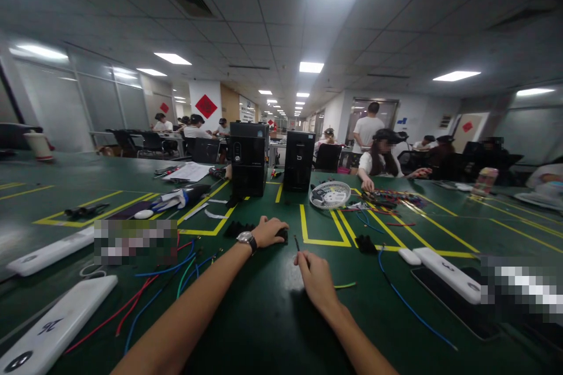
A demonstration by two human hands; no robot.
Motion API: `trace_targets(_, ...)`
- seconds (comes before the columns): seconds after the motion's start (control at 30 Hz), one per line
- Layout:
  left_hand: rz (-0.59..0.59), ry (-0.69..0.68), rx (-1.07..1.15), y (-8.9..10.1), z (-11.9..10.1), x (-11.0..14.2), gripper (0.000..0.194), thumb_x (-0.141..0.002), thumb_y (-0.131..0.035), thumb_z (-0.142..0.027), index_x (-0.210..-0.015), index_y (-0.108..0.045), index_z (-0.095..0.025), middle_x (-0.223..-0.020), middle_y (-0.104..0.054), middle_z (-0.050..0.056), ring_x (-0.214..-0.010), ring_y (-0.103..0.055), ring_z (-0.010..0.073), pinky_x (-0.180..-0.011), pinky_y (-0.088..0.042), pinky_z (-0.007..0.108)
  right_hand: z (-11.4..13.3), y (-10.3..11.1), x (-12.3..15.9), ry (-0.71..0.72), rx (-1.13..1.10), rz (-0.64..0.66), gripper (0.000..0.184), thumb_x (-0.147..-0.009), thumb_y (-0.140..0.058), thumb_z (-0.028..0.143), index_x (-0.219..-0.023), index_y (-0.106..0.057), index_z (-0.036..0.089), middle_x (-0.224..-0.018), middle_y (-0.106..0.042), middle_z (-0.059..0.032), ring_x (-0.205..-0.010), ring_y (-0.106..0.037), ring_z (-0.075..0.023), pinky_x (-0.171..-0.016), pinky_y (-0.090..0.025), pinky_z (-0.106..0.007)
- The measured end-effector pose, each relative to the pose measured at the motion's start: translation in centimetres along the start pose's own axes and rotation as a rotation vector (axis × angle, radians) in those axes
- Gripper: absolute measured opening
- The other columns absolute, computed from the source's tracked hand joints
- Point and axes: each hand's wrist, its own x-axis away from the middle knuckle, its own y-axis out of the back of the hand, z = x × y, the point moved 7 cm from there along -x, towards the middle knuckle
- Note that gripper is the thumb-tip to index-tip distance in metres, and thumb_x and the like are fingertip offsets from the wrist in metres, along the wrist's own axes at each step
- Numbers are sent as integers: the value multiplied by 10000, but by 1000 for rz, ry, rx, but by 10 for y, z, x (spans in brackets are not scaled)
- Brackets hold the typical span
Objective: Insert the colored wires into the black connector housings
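My left hand [269, 231], with a wristwatch on the wrist, lies curled over a small black object [283, 236] on the green table [264, 316]. My right hand [314, 274] rests on the table a little nearer to me and pinches a thin dark wire [297, 242] that sticks up from the fingertips. A short green wire [345, 286] lies just right of that hand. A black foam-like block [237, 228] sits left of my left hand.
Loose red, blue and green wires [167, 281] trail at the left beside white flat devices [53, 328]. Two black computer towers [248, 159] stand ahead, with a white basket [329, 194] to their right. A blue wire [409, 304] and white bars [448, 274] lie right. Other people sit across.
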Motion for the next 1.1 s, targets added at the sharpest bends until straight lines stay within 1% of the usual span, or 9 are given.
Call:
trace_targets(0.13,-21,-7,4,21,12,10,479,-789,-559,-295,-1262,-479,-278,-1324,-503,101,-1262,-383,280,-986,-265,447,14,-21,6,43,-1,213,342,-908,-359,214,-773,-669,157,-689,-673,-37,-659,-618,-146,-570,-372,-206)
trace_targets(0.3,-284,-56,-66,106,10,17,398,-846,-428,-298,-1232,-501,-231,-1294,-528,88,-1223,-428,241,-1011,-287,417,71,-80,4,90,44,522,331,-894,-356,132,-782,-667,137,-592,-677,-27,-489,-617,-109,-490,-403,-168)
trace_targets(0.4,-367,-98,-117,147,-7,9,364,-849,-423,-297,-1175,-547,-193,-1221,-577,92,-1175,-461,250,-996,-311,413,113,-108,-6,129,97,555,134,-788,-551,159,-739,-669,119,-706,-712,-99,-666,-678,-201,-592,-476,-242)
trace_targets(0.5,-339,-150,-105,150,-36,-3,348,-846,-441,-302,-1149,-568,-185,-1161,-606,90,-1109,-507,253,-965,-352,389,130,-101,-17,249,359,449,202,-733,-606,171,-911,-666,97,-944,-698,-178,-888,-654,-300,-724,-496,-372)
trace_targets(0.63,-306,-157,54,101,-78,-22,426,-814,-515,-336,-1207,-528,-173,-1095,-622,104,-1025,-554,254,-932,-388,371,61,-21,-24,30,543,311,230,-856,-480,263,-867,-677,143,-875,-703,-137,-848,-665,-250,-730,-487,-323)
trace_targets(0.77,-212,-133,283,15,-115,-58,551,-774,-573,-388,-1246,-492,-115,-1169,-581,167,-1093,-520,282,-968,-359,377,-56,104,-22,-325,719,103,341,-922,-342,242,-944,-653,103,-929,-675,-209,-905,-649,-262,-754,-460,-337)
trace_targets(0.87,-136,-107,383,-48,-140,-93,653,-720,-625,-430,-1266,-467,-109,-1298,-499,190,-1213,-436,306,-1020,-307,382,-125,167,-14,-534,791,27,316,-906,-394,278,-978,-640,92,-957,-663,-221,-917,-643,-288,-733,-460,-350)
trace_targets(1.0,-76,-30,397,-106,-160,-130,716,-671,-649,-501,-1253,-465,-127,-1315,-481,204,-1224,-413,347,-999,-307,435,-172,177,-10,-630,804,39,354,-829,-540,369,-1028,-632,91,-1054,-631,-215,-955,-630,-314,-731,-466,-358)
trace_targets(1.1,-74,9,387,-124,-167,-143,590,-685,-629,-513,-1154,-522,-171,-1261,-519,177,-1199,-404,366,-971,-290,502,-181,164,-13,-622,789,59,322,-823,-541,333,-1046,-632,118,-1087,-624,-191,-984,-621,-296,-761,-460,-346)
